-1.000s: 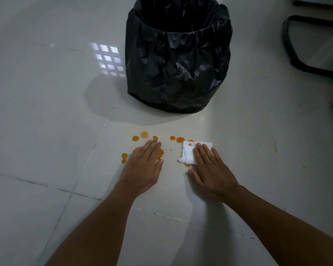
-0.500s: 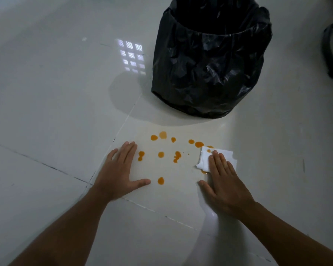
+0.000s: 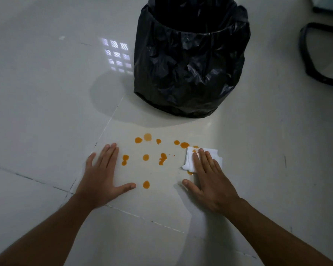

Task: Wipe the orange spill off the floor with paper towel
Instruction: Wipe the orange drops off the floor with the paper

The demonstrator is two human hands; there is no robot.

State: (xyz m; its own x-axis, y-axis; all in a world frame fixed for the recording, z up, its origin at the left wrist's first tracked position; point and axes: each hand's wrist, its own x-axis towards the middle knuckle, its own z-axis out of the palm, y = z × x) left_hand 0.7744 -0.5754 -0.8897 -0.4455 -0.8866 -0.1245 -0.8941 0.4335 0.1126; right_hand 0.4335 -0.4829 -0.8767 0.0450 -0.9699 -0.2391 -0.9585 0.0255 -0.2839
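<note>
Several orange drops (image 3: 146,157) of the spill dot the pale floor tile in front of me. A folded white paper towel (image 3: 213,153) lies at the right end of the spill, with a small orange stain on it. My right hand (image 3: 210,181) presses flat on the towel, fingers covering its near half. My left hand (image 3: 102,177) rests flat on the tile left of the drops, fingers spread and holding nothing.
A bin lined with a black plastic bag (image 3: 188,60) stands just beyond the spill. A black chair base (image 3: 315,60) is at the far right. Tile joints (image 3: 108,121) cross the glossy floor.
My left hand has slid left off the drops, uncovering several of them. My right hand stays pressed on the towel at the spill's right end. The camera view has shifted.
</note>
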